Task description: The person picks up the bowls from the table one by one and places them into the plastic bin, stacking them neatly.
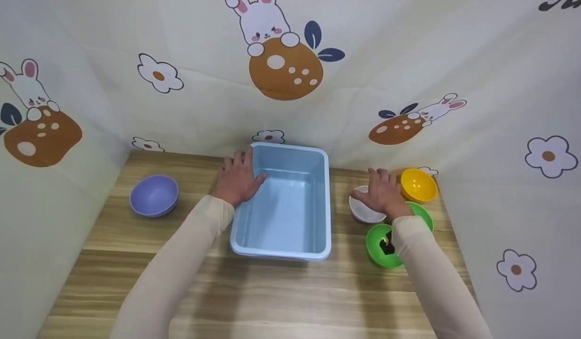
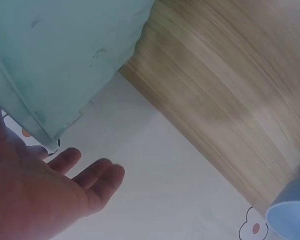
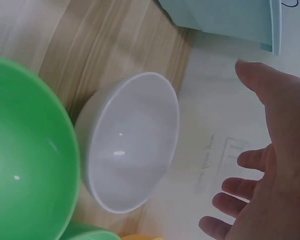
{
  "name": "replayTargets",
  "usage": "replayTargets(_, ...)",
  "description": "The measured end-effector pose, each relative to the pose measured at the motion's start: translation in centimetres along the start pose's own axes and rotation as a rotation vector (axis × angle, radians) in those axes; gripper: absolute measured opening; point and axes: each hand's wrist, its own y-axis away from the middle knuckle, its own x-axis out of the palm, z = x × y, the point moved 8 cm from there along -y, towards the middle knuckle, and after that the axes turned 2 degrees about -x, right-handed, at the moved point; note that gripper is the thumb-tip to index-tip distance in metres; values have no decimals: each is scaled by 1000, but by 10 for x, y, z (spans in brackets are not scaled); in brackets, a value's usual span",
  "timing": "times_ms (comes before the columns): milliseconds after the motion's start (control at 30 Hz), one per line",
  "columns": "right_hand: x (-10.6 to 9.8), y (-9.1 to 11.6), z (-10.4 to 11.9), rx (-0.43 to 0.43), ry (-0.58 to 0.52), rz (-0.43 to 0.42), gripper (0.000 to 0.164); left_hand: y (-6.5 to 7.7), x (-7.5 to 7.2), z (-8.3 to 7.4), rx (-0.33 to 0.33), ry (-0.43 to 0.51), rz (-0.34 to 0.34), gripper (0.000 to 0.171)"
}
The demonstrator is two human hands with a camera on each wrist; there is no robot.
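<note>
A light blue rectangular basin (image 1: pixel 288 252) stands in the middle of the table. My left hand (image 1: pixel 237 181) is at its left rim, thumb over the inner side and fingers spread along the outside; in the left wrist view the fingers (image 2: pixel 97 177) hang loosely beside the basin wall (image 2: pixel 55 60). My right hand (image 1: pixel 383 192) hovers over a white bowl (image 1: pixel 365 214), holding nothing, its fingers spread. In the right wrist view that white bowl (image 3: pixel 132 145) lies beside the fingers, next to a green bowl (image 3: pixel 30 150).
At the left stands a purple bowl (image 1: pixel 154 195). On the right are a yellow bowl (image 1: pixel 419 185) and two green bowls, the nearer one (image 1: pixel 377 252) and another (image 1: pixel 423 217) partly hidden by the right sleeve. A patterned curtain (image 1: pixel 201 108) walls the table's back and sides.
</note>
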Motion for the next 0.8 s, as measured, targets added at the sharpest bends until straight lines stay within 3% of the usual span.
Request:
replayTargets(267, 14, 2, -8, 21, 13, 2, 110, 5, -2, 5, 6, 21, -46, 76)
replayTargets(467, 25, 4, -16, 56, -23, 57, 112, 11, -1, 10, 0, 76, -48, 71)
replayTargets(800, 38, 5, -27, 81, -63, 109, 116, 18, -2, 20, -25, 71, -70, 57)
